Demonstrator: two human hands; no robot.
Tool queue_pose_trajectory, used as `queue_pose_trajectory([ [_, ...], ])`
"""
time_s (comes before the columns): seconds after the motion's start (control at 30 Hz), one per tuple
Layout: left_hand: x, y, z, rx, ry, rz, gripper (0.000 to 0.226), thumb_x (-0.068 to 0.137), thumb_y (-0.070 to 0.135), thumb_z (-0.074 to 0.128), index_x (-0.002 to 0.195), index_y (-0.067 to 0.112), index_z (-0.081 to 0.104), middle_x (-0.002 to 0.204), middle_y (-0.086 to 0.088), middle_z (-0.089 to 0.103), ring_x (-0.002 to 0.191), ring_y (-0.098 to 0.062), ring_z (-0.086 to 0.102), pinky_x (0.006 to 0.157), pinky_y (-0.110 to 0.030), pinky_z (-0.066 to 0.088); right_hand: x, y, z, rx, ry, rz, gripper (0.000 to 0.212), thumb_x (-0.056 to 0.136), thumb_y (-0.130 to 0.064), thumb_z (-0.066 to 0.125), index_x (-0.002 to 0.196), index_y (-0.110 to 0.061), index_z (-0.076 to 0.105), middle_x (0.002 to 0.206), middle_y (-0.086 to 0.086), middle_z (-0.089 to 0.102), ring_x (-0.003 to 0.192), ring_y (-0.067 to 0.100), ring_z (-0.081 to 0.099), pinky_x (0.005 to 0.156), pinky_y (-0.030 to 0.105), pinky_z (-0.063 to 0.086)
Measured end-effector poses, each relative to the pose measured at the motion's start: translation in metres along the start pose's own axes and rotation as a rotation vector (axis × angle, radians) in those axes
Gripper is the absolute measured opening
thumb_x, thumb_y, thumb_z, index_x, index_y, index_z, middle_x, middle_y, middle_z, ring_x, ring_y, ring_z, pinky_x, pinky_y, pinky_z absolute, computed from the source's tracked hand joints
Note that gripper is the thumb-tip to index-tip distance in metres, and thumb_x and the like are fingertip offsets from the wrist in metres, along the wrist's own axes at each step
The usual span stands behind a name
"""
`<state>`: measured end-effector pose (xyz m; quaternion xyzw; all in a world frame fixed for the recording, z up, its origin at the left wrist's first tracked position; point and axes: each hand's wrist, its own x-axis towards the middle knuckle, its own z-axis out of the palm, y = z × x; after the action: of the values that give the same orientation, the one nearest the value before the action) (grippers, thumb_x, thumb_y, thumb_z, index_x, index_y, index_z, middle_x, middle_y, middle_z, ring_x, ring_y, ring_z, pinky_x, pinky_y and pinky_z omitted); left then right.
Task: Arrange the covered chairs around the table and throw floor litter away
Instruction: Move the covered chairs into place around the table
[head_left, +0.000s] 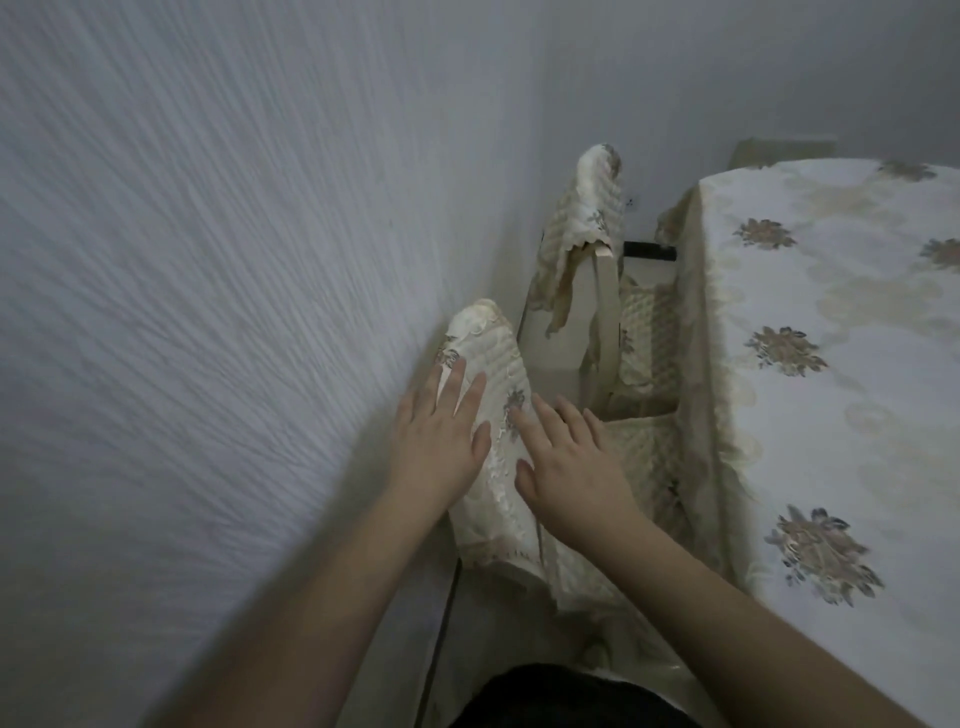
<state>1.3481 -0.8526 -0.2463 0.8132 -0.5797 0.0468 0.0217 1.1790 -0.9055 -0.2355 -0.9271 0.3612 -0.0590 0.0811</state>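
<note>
Two chairs in cream quilted covers with grey flower prints stand in a row between the wall and the table. The near chair's covered backrest (491, 358) is right in front of me. My left hand (439, 441) lies flat on its left side, fingers spread. Over its right side rests my right hand (563, 462), also flat and spread. Neither hand grips the fabric. The far chair (587, 223) has its cover hanging partly off, showing the pale frame. The table (831, 322) under a floral cloth fills the right. No floor litter shows.
A textured white wall (208, 260) runs close along the left, leaving a narrow gap beside the chairs. The tablecloth hangs down against the chair seats (649, 332). A thin dark cable (441, 623) runs along the floor by the wall.
</note>
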Motion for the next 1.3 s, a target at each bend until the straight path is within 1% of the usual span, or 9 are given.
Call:
queue_pose_trajectory([
  [0.3,0.053,-0.016,0.026,0.007,-0.052,-0.088,0.061,0.098,0.044,0.034,0.152,0.021,0.016,0.161,-0.004,0.009,0.147,-0.025,0.012,0.115,-0.048,0.021,0.046,0.022,0.031,0.03,-0.099,-0.108,0.059,0.095,-0.044,0.028,0.15,-0.023,0.017,0.158,0.004,0.017,0.146,0.025,0.01,0.118,0.046,0.004],
  [0.47,0.071,-0.028,0.049,-0.017,-0.078,-0.114,0.064,0.097,0.046,0.029,0.152,0.022,0.01,0.161,-0.004,0.011,0.146,-0.025,0.013,0.116,-0.046,0.02,0.06,0.012,0.053,0.058,-0.167,-0.121,0.066,0.095,-0.057,0.023,0.15,-0.022,0.016,0.158,0.005,0.018,0.145,0.026,0.015,0.117,0.045,0.008],
  [0.63,0.099,-0.035,0.07,-0.179,-0.108,-0.13,0.07,0.096,0.046,0.036,0.152,0.015,0.008,0.159,-0.009,0.016,0.144,-0.028,0.019,0.115,-0.043,0.021,0.069,-0.008,0.076,0.12,-0.211,-0.049,0.08,0.088,-0.07,0.015,0.15,-0.019,0.019,0.156,0.004,0.026,0.141,0.024,0.026,0.113,0.045,0.02],
  [0.8,0.132,-0.043,0.082,-0.433,-0.218,-0.171,0.08,0.092,0.047,0.046,0.152,0.016,0.003,0.16,-0.01,0.009,0.142,-0.027,0.026,0.111,-0.041,0.031,0.079,-0.031,0.096,0.24,-0.304,0.047,0.1,0.077,-0.08,0.03,0.15,-0.019,0.0,0.157,0.006,0.019,0.139,0.024,0.028,0.111,0.048,0.023],
  [0.9,0.156,-0.049,0.085,-0.708,-0.235,-0.264,0.077,0.088,0.036,0.057,0.151,0.017,0.017,0.154,-0.006,0.03,0.134,-0.025,0.039,0.104,-0.032,0.036,0.083,-0.041,0.106,0.416,-0.382,0.145,0.109,0.073,-0.07,0.049,0.147,-0.026,-0.017,0.159,0.005,0.01,0.14,0.025,0.025,0.11,0.048,0.027],
  [0.97,0.169,-0.054,0.087,-0.993,-0.211,-0.328,0.063,0.086,0.02,0.063,0.144,0.02,0.037,0.132,0.003,0.054,0.122,-0.021,0.051,0.09,-0.02,0.039,0.084,-0.043,0.108,0.566,-0.397,0.203,0.113,0.07,-0.053,0.06,0.145,-0.032,-0.022,0.159,0.002,0.007,0.141,0.024,0.022,0.11,0.047,0.028],
  [1.03,0.176,-0.058,0.093,-1.183,-0.232,-0.379,0.058,0.083,0.009,0.065,0.136,0.026,0.047,0.11,0.017,0.061,0.11,-0.017,0.059,0.077,-0.015,0.043,0.082,-0.046,0.109,0.618,-0.372,0.205,0.114,0.069,-0.044,0.062,0.146,-0.03,-0.021,0.159,0.001,0.004,0.142,0.023,0.018,0.112,0.046,0.026],
  [1.2,0.187,-0.058,0.106,-1.313,-0.295,-0.379,0.057,0.079,0.005,0.065,0.129,0.03,0.054,0.11,0.01,0.066,0.101,-0.011,0.064,0.084,-0.032,0.053,0.087,-0.045,0.111,0.621,-0.32,0.205,0.11,0.074,-0.036,0.063,0.148,-0.019,-0.017,0.159,0.005,0.001,0.144,0.023,0.012,0.115,0.043,0.022],
  [1.3,0.202,-0.053,0.104,-1.326,-0.325,-0.375,0.055,0.078,0.005,0.065,0.125,0.033,0.055,0.106,0.01,0.068,0.095,-0.01,0.066,0.079,-0.031,0.055,0.097,-0.04,0.107,0.644,-0.297,0.228,0.107,0.077,-0.03,0.063,0.148,-0.016,-0.016,0.16,0.005,-0.002,0.145,0.023,0.007,0.117,0.039,0.017],
])
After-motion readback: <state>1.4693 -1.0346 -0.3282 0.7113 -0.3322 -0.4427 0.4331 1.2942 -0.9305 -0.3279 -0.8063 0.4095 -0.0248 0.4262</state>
